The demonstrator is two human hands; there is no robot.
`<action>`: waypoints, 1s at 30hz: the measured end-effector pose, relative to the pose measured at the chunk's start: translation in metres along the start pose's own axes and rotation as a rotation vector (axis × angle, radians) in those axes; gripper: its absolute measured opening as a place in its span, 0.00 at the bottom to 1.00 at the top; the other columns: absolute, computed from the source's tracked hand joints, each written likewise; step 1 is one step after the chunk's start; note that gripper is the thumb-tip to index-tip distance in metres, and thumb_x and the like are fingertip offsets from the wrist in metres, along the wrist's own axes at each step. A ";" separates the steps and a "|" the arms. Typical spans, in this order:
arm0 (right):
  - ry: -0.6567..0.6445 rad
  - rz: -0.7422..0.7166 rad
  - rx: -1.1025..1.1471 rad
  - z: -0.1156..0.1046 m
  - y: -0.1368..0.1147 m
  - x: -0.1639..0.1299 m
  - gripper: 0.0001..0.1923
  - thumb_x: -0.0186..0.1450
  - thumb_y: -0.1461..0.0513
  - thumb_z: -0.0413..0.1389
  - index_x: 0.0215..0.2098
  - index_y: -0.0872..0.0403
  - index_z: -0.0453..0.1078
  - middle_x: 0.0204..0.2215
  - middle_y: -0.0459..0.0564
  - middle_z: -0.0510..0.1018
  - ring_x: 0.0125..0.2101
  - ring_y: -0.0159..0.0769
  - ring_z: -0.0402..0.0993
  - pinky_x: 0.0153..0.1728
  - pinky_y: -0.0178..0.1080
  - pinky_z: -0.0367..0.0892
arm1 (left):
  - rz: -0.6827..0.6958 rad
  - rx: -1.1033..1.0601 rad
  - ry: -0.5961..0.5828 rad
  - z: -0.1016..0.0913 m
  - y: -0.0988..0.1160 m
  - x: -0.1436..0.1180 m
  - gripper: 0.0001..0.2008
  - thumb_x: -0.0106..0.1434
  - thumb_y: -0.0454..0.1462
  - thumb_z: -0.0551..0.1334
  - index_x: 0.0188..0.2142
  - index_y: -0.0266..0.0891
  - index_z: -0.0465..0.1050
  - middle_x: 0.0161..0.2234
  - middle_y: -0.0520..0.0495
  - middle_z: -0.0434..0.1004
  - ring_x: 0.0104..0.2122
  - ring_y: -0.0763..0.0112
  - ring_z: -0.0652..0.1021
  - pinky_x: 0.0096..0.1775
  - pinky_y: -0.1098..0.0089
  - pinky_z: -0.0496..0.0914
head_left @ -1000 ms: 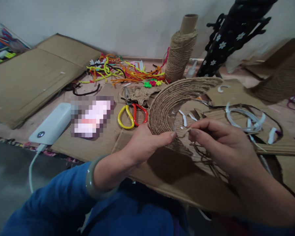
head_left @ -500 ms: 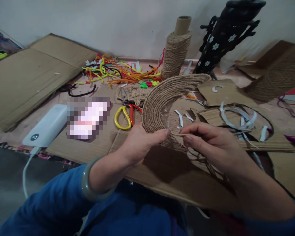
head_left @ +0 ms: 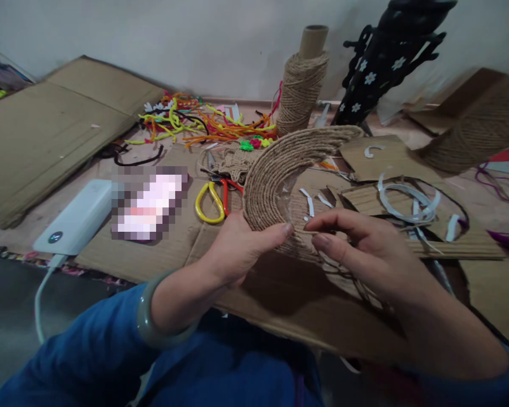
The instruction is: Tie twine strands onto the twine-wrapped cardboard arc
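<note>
My left hand is closed around the lower left part of a crescent covered in rows of jute twine, its thumb lying on the front. The fingers behind the crescent are hidden. On the right, my right hand pinches a loose strand of jute twine between thumb and forefinger, close to the left thumb. More slack twine hangs below that hand. Just behind the crescent lie scissors with one yellow and one red handle, their blades partly covered.
Behind stand a jute twine spool and a black flowered vase; another spool leans right. Colourful pipe cleaners lie by the wall. Cardboard, a white power bank and a blurred-out phone are left; a clear tape ring lies right.
The right thumb and forefinger have shifted slightly left, nearer the left thumb. The left hand keeps its hold on the crescent. The whole view has shifted a little.
</note>
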State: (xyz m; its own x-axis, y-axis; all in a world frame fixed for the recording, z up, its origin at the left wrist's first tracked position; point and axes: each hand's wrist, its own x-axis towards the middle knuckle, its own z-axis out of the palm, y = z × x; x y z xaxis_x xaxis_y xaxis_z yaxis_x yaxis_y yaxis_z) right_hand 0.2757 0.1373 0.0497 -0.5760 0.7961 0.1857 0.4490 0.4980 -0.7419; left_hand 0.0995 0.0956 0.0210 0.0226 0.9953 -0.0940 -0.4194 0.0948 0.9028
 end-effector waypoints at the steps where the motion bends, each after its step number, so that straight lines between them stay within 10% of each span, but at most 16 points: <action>1: -0.009 0.011 0.009 0.002 -0.002 0.001 0.07 0.61 0.58 0.56 0.30 0.52 0.73 0.21 0.42 0.76 0.22 0.29 0.70 0.23 0.31 0.62 | 0.006 0.011 0.000 0.000 -0.001 0.000 0.15 0.51 0.31 0.67 0.41 0.35 0.75 0.38 0.47 0.82 0.40 0.65 0.79 0.46 0.65 0.72; 22: -0.197 0.008 -0.048 -0.013 0.016 -0.002 0.12 0.66 0.55 0.51 0.36 0.51 0.74 0.28 0.45 0.78 0.28 0.32 0.73 0.29 0.33 0.65 | -0.013 0.057 0.062 0.000 0.003 0.000 0.10 0.52 0.34 0.67 0.36 0.35 0.77 0.37 0.45 0.81 0.40 0.62 0.79 0.44 0.63 0.72; 30: 0.049 0.067 0.079 -0.004 0.007 -0.003 0.09 0.63 0.57 0.55 0.30 0.52 0.73 0.20 0.43 0.73 0.22 0.30 0.68 0.23 0.33 0.62 | 0.017 0.103 0.024 0.000 0.000 -0.001 0.14 0.52 0.34 0.67 0.40 0.38 0.77 0.40 0.46 0.81 0.43 0.63 0.78 0.49 0.62 0.70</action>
State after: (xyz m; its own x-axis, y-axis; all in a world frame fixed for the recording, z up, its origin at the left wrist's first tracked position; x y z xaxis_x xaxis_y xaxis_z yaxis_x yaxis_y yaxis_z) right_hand 0.2832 0.1401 0.0471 -0.5115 0.8435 0.1639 0.4288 0.4158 -0.8020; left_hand 0.0997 0.0944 0.0214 -0.0057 0.9962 -0.0867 -0.3237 0.0802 0.9428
